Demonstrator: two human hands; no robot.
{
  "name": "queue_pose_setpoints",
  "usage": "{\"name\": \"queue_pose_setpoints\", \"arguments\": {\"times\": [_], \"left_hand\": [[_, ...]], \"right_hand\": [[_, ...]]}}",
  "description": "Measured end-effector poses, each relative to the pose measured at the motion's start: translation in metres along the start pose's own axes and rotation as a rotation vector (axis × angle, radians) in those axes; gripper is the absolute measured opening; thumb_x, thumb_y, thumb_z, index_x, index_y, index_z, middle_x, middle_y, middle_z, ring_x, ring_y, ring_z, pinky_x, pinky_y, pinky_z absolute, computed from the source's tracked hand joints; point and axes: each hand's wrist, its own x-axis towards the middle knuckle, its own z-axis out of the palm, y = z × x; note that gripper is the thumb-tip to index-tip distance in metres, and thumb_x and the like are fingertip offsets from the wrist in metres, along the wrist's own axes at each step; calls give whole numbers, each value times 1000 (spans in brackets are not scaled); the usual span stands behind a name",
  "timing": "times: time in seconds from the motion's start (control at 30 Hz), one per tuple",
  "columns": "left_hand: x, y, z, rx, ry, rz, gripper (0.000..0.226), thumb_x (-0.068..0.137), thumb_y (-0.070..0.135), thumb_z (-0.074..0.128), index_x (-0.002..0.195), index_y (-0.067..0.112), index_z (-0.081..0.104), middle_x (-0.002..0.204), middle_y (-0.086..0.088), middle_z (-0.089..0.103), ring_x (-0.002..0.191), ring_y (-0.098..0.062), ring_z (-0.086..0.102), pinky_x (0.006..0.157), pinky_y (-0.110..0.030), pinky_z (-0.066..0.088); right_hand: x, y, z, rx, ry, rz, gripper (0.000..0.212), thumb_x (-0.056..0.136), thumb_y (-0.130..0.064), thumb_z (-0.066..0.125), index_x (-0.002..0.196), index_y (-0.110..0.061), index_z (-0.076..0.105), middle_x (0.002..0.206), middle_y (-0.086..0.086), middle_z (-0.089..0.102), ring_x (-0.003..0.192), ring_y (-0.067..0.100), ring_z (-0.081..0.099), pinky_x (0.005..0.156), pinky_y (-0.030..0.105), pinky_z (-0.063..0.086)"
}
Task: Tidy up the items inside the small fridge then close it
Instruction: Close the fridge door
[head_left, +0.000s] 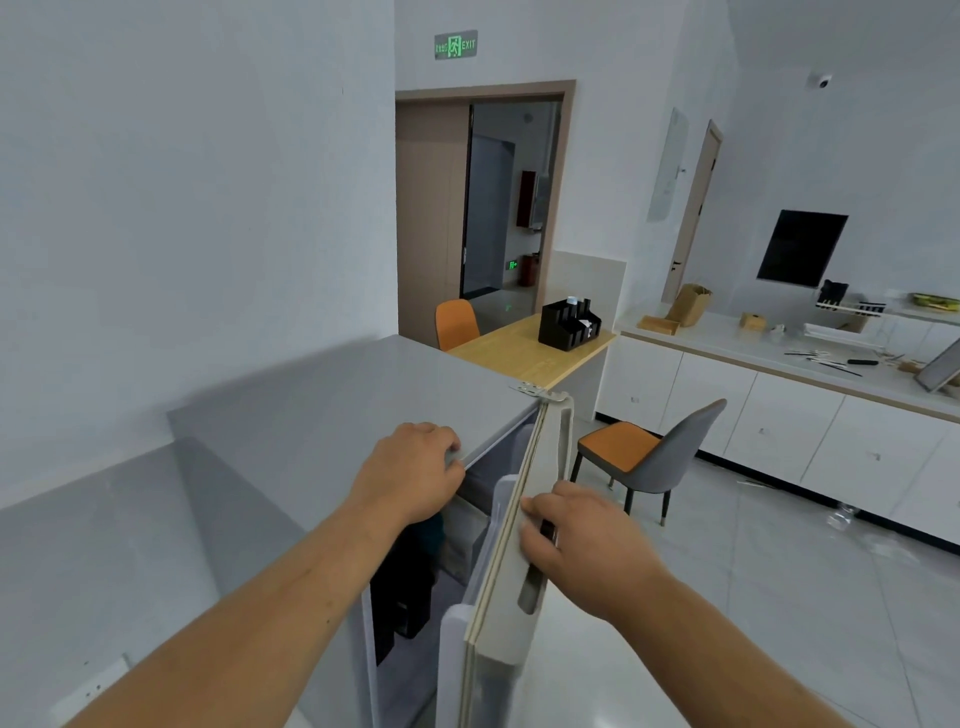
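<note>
— What have you got on the fridge?

— The small grey fridge (332, 410) stands against the wall, bottom centre of my view. Its door (524, 525) is swung partway open, hinged at the right top corner. I can only make out dark shapes inside; no labels readable there.

— Any writing at all?

— Only the green sign (455, 45) above the doorway: "EXIT".

— Hands?

— My left hand (410, 473) lies palm down on the fridge's top front edge, fingers curled over the lip. My right hand (576, 540) is clasped round the door's edge at the recessed handle, fingers wrapped.

— Around it?

— A wooden table (524, 348) carrying a black organiser (569, 325) sits just behind; a grey-and-orange chair (649, 457) stands to the right.
</note>
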Motion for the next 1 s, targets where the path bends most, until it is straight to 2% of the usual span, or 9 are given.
{"name": "queue_pose_setpoints", "arguments": {"times": [0.1,0.23,0.53,0.73,1.0], "left_hand": [[0,-1,0,-14,6,-5,34,94,41,51,119,27,68,122,5,68,108,-19,57,90,-39,52],[1,-1,0,-26,11,-6,34,93,42,52,118,29,69,123,7,68,111,-18,57,93,-39,51],[2,-5,3,-55,25,-8,33,92,45,53,118,31,69,123,10,68,114,-16,55,93,-36,49],[3,-5,3,-36,29,16,34,94,45,54,120,29,68,123,9,68,114,-17,55,96,-37,49],[4,-7,2,-58,22,1,34,92,47,53,118,33,69,124,11,68,113,-14,55,97,-38,49]], "right_hand": [[5,-5,6,2,-9,-3,51,96,-61,34,125,-33,64,96,-15,55,93,6,51,81,28,48],[11,-15,14,6,-2,-22,55,96,-64,33,134,-33,59,102,-14,54,100,6,47,87,27,44],[24,-30,24,-2,1,-44,55,95,-68,32,127,-32,57,106,-11,56,107,11,48,90,27,42],[31,-37,32,5,1,-62,56,97,-66,35,136,-31,54,117,-10,57,113,10,46,100,29,43],[38,-41,38,-8,12,-61,54,96,-67,39,133,-31,55,118,-9,58,114,12,46,99,29,43]]}}
